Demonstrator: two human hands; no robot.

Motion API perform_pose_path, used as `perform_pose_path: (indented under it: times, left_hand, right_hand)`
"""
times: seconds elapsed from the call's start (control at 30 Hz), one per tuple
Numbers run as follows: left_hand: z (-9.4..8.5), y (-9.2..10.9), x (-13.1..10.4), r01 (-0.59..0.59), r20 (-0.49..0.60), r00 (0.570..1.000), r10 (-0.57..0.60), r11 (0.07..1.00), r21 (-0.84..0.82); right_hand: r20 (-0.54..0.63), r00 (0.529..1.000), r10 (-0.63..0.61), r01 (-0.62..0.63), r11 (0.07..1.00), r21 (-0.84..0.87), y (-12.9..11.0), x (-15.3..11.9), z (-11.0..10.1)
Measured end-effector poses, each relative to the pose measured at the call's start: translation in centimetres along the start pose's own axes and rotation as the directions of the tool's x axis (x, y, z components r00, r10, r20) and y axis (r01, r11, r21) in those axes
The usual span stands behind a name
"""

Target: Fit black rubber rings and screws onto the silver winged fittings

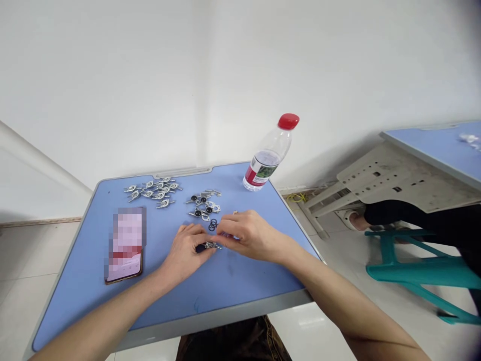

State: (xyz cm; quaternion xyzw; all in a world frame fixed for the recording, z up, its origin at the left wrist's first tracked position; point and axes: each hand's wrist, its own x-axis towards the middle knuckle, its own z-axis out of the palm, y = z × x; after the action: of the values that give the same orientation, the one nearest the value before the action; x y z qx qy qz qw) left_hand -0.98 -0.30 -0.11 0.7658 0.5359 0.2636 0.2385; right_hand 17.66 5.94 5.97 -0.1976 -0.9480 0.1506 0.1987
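Both hands meet near the middle of the blue desk. My left hand point(190, 245) has thumb and fingers closed on a small silver metal part point(210, 245), which sits low by the desk surface. Over the same part, my right hand point(246, 235) pinches with fingertips together; what lies between them is hidden. Just beyond the fingers are several thin black rubber rings point(213, 224). Farther back lies a small group of silver metal parts with round black pieces point(198, 213), along with flat metal plates point(215, 207).
A pile of silver metal fittings point(161, 189) lies at the back left of the desk point(180, 311). A phone point(126, 245) rests at the left. A red-capped water bottle point(263, 165) stands at the back right. Rightward are a teal stool point(398, 273), a person's leg and another desk point(432, 145).
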Motion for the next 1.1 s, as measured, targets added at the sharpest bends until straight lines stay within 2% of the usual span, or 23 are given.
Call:
perform_pose_path:
  times: [0.13, 0.33, 0.43, 0.53, 0.63, 0.73, 0.87, 1.1]
  left_hand:
    - [-0.1, 0.2, 0.0, 0.006, -0.003, 1.0, -0.006, 1.0, 0.005]
    - [0.0, 0.2, -0.1, 0.008, -0.017, 1.0, -0.008, 1.0, -0.002]
    - [0.1, 0.1, -0.1, 0.009, -0.016, 1.0, -0.009, 1.0, -0.007]
    - [0.0, 0.0, -0.1, 0.003, 0.002, 1.0, -0.003, 1.0, -0.017]
    - [-0.1, 0.0, -0.1, -0.006, 0.019, 1.0, 0.007, 1.0, -0.022]
    - [-0.1, 0.0, -0.2, -0.013, 0.014, 1.0, 0.013, 1.0, -0.007]
    - [0.0, 0.0, -0.2, -0.018, 0.009, 1.0, 0.018, 1.0, 0.017]
    - [0.1, -0.2, -0.3, -0.021, -0.004, 1.0, 0.022, 0.999, 0.038]
  right_hand:
    - [-0.117, 0.993, 0.033, -0.046, 0.992, -0.117, 0.2, -0.5, 1.1]
    - [-0.244, 0.97, -0.013, -0.071, 0.941, -0.332, -0.1, -0.6, 1.3]
    - [-0.258, 0.966, 0.01, -0.107, 0.925, -0.365, -0.3, -0.6, 1.3]
    - [-0.14, 0.989, 0.044, -0.08, 0.961, -0.266, -0.5, -0.6, 1.1]
    - [-0.019, 0.999, 0.051, -0.052, 0.997, -0.059, -0.5, -0.7, 0.5]
    - [0.021, 0.998, 0.061, -0.063, 0.992, 0.107, -0.5, -0.7, 0.1]
    - [-0.028, 0.998, 0.063, -0.059, 0.989, 0.138, -0.4, -0.8, 0.4]
    - [-0.152, 0.975, 0.163, -0.145, 0.981, 0.126, 0.1, -1.1, 1.2]
